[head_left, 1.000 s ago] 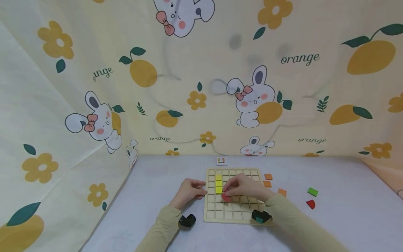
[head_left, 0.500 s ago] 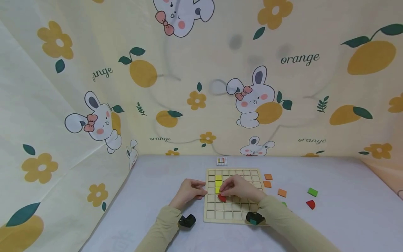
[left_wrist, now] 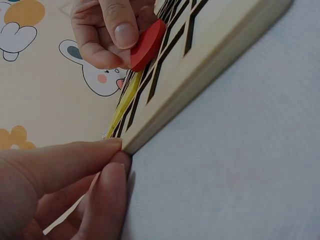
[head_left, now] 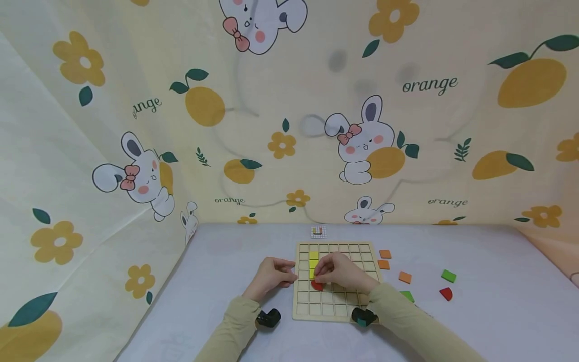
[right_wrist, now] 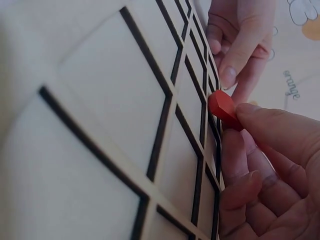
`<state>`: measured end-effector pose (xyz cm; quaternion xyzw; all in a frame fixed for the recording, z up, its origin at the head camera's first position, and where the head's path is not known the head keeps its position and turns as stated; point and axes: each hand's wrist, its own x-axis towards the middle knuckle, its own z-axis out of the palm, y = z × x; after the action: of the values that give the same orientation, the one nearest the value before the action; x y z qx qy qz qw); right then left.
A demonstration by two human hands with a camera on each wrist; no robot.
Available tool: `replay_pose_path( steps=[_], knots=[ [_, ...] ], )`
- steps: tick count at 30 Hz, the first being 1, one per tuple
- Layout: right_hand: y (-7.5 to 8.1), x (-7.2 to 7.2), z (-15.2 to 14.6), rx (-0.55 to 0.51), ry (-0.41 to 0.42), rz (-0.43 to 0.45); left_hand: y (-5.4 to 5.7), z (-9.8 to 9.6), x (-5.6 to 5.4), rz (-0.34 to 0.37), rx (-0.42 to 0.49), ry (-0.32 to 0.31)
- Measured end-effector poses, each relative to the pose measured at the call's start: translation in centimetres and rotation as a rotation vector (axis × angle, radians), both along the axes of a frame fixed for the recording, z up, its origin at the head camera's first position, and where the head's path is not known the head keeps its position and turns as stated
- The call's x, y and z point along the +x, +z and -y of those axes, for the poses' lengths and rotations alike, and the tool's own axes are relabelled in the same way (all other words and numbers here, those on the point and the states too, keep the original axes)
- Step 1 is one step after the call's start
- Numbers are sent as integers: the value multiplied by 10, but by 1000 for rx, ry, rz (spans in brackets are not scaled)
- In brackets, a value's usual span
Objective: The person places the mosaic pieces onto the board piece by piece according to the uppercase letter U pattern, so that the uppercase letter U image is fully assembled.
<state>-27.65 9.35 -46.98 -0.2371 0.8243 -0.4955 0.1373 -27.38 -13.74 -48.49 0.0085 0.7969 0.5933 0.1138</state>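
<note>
Red rounded piece [head_left: 317, 285] over the grid board [head_left: 302, 296], left of its centre, just nearside of the column of three yellow tiles [head_left: 313, 264]. Curved edge pointing to the board's near side and slightly left in head view; far edge under the fingertips. Long axis slanted in left wrist view: upper end out over the board's cells, lower end next to the yellow tiles. Right wrist view: one blunt end clear of the fingers and facing the board, other end in the grip. Looks tipped rather than flat; touching the board or just above, cannot tell.

Right hand [head_left: 342, 271] over the board, thumb and fingertip clamped on the red piece. Left hand [head_left: 271, 275] at the board's left edge, tips of thumb and forefinger touching it, slightly apart in head view.

Pattern card [head_left: 318, 232] beyond the board's far edge. Three orange tiles [head_left: 404, 277] off the board's right side, two just beside it, one further out. Green piece [head_left: 407, 295] right of the board, partly behind the right sleeve [head_left: 413, 322]. Green tile [head_left: 449, 275] and second red piece [head_left: 446, 293] well right of the board.
</note>
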Motion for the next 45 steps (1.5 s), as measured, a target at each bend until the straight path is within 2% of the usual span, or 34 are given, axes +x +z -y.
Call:
replay_pose_path(
  steps=[7,14,18,37,45],
  knots=[
    [-2,-1,-1,19,6,-25,0,0,0,-6,0,-1],
    [-2,-3,-9,16,101,10,-1,0,0,-11,-7,0],
    [-1,-1,-14,37,127,5,0,-1,0,-8,-10,2],
    [-6,3,-8,44,98,-90,1,0,1,-5,-3,-8],
    [-7,4,-5,32,78,-73,0,0,2,-5,-7,-6]
  ],
)
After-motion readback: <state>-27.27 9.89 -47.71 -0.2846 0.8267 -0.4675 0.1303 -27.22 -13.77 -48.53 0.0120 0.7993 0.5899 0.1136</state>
